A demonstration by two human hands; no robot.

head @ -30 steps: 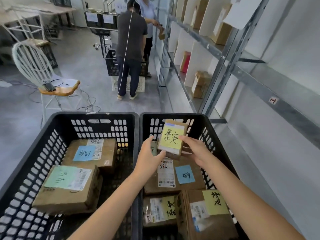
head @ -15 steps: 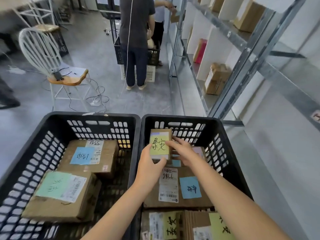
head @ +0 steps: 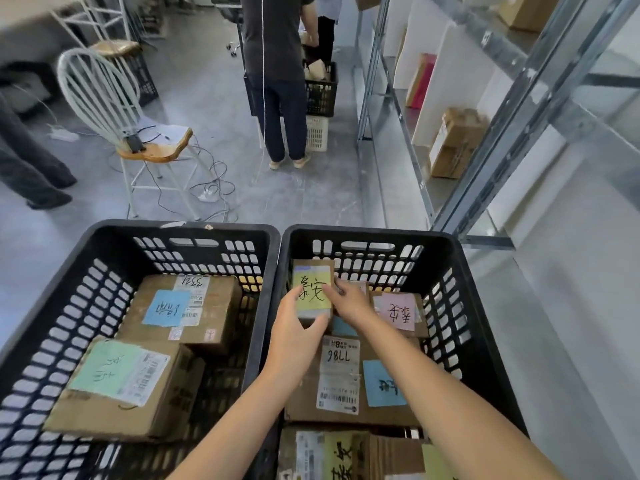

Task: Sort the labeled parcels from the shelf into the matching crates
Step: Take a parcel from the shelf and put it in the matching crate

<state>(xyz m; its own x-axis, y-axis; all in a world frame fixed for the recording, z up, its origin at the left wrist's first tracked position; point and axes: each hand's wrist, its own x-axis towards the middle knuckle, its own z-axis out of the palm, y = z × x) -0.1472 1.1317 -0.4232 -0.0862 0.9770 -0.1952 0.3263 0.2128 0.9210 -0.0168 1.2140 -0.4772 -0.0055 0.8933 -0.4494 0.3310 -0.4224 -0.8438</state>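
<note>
**Placement step, head view.** The yellow-labelled parcel (head: 311, 289) is held upright inside the right crate (head: 367, 233), close to the far wall in the far-left corner and above the large box (head: 339, 375) that lies flat beneath it. The left hand (head: 294, 327) has its grip clamped on the parcel's lower end, with the thumb on the near face. The right hand (head: 349, 301) has its fingers curled against the parcel's right edge, steadying it. Whether the parcel's base already rests on the box below cannot be told. A pink-labelled parcel (head: 398, 311) lies just beside it to the right.

The left crate (head: 180, 226) holds two boxes with blue and green labels. Further cartons stand on the shelf (head: 401, 109) at right.

The step in hand appears to be setting this parcel down in its matching crate. The next move probably calls for seating it so that it cannot topple, opening both grips, and then turning to the shelf for another carton.
</note>
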